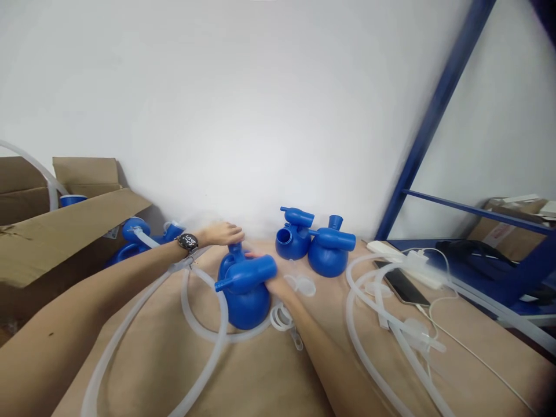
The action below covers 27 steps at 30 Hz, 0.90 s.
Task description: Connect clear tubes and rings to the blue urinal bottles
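In the middle of the table a round-bellied blue plastic bottle (248, 307) stands upright, with a blue spouted piece (247, 273) lying across its front. My left hand (220, 233), with a watch on its wrist, is closed over the top of the bottle's neck. From the right, my right hand (277, 286) grips the bottle's side and back; most of its fingers are hidden. A clear hose (191, 315) loops around the bottle's base. Beside it lie translucent plastic rings (281, 318) and a clear cap (306, 285).
Two more blue bottles, one with an open mouth (284, 236) and one intact-looking (328, 260), stand near the wall. Rightward lie coiled hoses (354, 336), a phone (402, 282) on a cable and a white power strip (391, 253). A cardboard box (73, 226) stands left; a blue metal frame (428, 124) rises right.
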Each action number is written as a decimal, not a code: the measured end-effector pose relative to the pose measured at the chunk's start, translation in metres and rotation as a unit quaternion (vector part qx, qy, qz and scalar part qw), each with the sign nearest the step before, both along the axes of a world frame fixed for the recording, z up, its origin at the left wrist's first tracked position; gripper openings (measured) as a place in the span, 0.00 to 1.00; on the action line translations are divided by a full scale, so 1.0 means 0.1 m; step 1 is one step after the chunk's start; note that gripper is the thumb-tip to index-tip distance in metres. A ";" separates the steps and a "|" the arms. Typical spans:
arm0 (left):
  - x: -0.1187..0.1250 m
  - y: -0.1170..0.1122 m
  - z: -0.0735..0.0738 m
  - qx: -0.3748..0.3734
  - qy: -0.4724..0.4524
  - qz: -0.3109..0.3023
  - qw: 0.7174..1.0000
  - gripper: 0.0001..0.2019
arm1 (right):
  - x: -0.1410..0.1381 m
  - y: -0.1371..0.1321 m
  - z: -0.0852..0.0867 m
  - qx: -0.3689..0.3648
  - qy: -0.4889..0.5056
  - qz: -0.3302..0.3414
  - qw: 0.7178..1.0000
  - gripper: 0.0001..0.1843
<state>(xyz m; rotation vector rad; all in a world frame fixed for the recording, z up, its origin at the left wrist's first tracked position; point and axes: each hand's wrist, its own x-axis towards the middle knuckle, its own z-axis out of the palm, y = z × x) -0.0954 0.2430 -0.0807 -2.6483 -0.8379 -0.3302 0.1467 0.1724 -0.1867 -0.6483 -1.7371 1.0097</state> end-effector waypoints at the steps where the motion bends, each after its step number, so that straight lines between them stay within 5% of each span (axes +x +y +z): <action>1: 0.03 0.01 -0.03 0.001 -0.034 0.031 0.999 0.19 | 0.02 -0.05 0.04 0.002 0.006 0.013 1.000 0.18; 7: 0.18 0.06 -0.13 -0.010 -0.223 0.181 0.958 0.28 | 0.17 -0.33 0.28 0.003 0.009 0.082 0.997 0.20; 16: -0.01 -0.21 -0.04 -0.140 -0.204 0.145 0.958 0.29 | 0.10 -0.20 0.25 -0.014 -0.006 0.100 0.995 0.26; 23: -0.05 0.05 -0.06 -0.157 -0.228 0.214 0.937 0.30 | 0.11 -0.16 0.18 -0.005 -0.015 0.093 0.996 0.26; 27: -0.14 0.12 -0.09 -0.159 -0.270 0.253 0.915 0.28 | 0.07 -0.15 0.16 -0.018 -0.028 0.029 0.999 0.22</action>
